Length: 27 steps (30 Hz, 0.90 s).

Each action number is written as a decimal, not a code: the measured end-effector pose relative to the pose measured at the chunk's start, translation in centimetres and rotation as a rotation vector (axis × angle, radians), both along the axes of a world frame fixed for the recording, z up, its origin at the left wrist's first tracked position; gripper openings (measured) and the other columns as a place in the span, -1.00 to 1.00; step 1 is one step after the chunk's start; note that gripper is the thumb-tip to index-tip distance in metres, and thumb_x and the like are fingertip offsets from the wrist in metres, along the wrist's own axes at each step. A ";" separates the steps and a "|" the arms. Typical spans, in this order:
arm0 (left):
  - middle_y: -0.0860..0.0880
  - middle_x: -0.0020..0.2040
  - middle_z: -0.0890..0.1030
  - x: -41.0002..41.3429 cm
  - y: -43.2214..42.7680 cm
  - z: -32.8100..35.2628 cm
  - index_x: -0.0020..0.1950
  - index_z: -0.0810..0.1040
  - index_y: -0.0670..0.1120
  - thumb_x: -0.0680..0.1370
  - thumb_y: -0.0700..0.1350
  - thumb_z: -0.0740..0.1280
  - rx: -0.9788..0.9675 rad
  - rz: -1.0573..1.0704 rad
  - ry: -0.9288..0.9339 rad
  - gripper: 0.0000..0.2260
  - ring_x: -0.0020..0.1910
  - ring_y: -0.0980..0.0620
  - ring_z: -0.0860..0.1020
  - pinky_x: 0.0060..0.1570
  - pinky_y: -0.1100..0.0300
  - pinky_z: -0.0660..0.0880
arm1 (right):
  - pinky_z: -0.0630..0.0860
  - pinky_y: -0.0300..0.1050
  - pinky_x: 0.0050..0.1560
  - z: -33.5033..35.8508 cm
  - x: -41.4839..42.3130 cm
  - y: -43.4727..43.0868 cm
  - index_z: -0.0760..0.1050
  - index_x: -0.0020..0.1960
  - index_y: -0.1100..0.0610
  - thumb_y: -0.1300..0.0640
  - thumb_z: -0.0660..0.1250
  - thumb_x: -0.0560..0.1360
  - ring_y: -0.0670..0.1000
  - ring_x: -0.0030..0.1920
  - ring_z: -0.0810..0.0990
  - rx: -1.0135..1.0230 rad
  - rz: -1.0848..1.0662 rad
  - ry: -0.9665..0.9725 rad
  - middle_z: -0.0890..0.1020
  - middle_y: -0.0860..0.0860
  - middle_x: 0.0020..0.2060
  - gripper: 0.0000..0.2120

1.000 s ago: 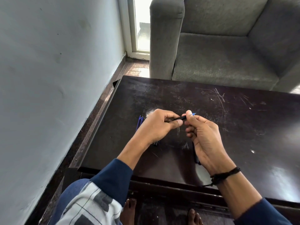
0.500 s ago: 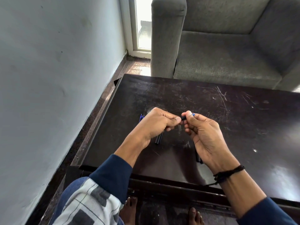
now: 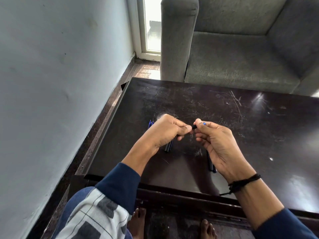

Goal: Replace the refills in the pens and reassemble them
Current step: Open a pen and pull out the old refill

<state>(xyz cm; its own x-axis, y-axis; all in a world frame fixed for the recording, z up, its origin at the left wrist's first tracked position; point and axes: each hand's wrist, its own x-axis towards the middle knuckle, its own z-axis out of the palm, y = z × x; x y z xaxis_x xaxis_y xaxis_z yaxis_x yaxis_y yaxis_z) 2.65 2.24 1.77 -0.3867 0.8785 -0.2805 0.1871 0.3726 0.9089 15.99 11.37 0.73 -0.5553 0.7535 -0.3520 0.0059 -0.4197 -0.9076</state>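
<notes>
Over the middle of the dark table (image 3: pixel 241 135), both hands hold one black pen (image 3: pixel 194 127) between them. My left hand (image 3: pixel 165 131) grips its left part with curled fingers. My right hand (image 3: pixel 219 144) pinches its right end, where a small blue tip (image 3: pixel 204 123) sticks out past the thumb. Most of the pen is hidden inside the hands. Blue refills (image 3: pixel 150 124) lie on the table behind my left hand. Dark pen parts (image 3: pixel 168 147) lie under my left hand, and more pens (image 3: pixel 211 165) lie under my right palm.
A pale wall (image 3: pixel 60 83) runs close along the table's left edge. A grey sofa (image 3: pixel 241 49) stands right behind the table's far edge. My bare feet (image 3: pixel 138 223) show on the floor below the near edge.
The hands have drawn closer together along the pen, so less of its black barrel shows between them. The view has shifted slightly.
</notes>
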 end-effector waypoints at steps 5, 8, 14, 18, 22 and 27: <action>0.13 -0.51 0.49 -0.1 -0.1 0.2 -0.10 0.69 -0.31 0.63 -0.07 0.36 -0.026 -0.011 0.002 -0.70 -0.39 0.39 0.50 0.05 0.24 0.37 | 0.56 -0.32 -0.28 0.2 0.1 0.0 0.63 -0.10 0.26 0.25 0.42 0.55 -0.09 -0.32 0.63 0.022 0.000 -0.012 0.69 0.05 -0.35 -0.92; 0.04 -0.47 0.44 0.0 -0.1 0.5 -0.04 0.72 -0.22 0.64 -0.07 0.34 -0.031 -0.009 -0.027 -0.74 -0.42 0.35 0.46 -0.13 0.29 0.34 | 0.57 -0.27 -0.17 0.3 0.2 0.0 0.64 -0.05 0.28 0.31 0.41 0.53 0.00 -0.24 0.67 0.011 0.000 0.019 0.70 0.07 -0.31 -0.96; 0.03 -0.44 0.44 0.0 -0.2 0.6 -0.03 0.73 -0.19 0.63 -0.05 0.35 -0.021 -0.017 -0.034 -0.76 -0.43 0.30 0.45 -0.09 0.31 0.35 | 0.56 -0.27 -0.17 0.1 0.2 0.0 0.66 -0.06 0.24 0.16 0.49 0.47 -0.08 -0.26 0.66 0.016 0.020 0.004 0.71 0.10 -0.26 -0.87; 0.03 -0.44 0.43 0.0 -0.1 0.5 -0.03 0.73 -0.20 0.63 -0.05 0.36 -0.018 -0.016 -0.031 -0.76 -0.43 0.27 0.42 -0.11 0.31 0.35 | 0.56 -0.21 -0.11 -0.1 0.1 0.0 0.65 -0.06 0.25 0.30 0.46 0.47 0.00 -0.24 0.66 0.023 -0.009 0.029 0.70 0.09 -0.28 -0.94; 0.03 -0.44 0.43 -0.2 -0.1 0.3 0.00 0.72 -0.24 0.64 -0.06 0.35 -0.019 -0.020 -0.016 -0.74 -0.45 0.28 0.40 -0.15 0.35 0.35 | 0.62 -0.09 0.08 -0.3 0.2 0.2 0.63 0.08 0.26 0.36 0.45 0.46 0.08 -0.16 0.69 0.032 0.006 0.041 0.66 0.15 -0.19 -0.80; 0.11 -0.51 0.42 -0.3 0.0 0.2 0.00 0.68 -0.33 0.64 -0.06 0.34 -0.033 -0.022 0.008 -0.68 -0.46 0.30 0.41 -0.21 0.37 0.33 | 0.60 -0.08 0.05 -0.7 0.2 0.2 0.64 0.09 0.23 0.24 0.50 0.47 0.11 -0.04 0.72 0.133 0.015 -0.034 0.72 0.14 -0.15 -0.79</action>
<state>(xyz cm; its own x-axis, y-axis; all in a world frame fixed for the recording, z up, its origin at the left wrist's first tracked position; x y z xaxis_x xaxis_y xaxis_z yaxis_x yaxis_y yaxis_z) 2.32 2.28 1.93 -0.3696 0.8772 -0.3064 0.2030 0.3980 0.8946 16.17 11.53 0.08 -0.5566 0.7863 -0.2683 0.0429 -0.2952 -0.9545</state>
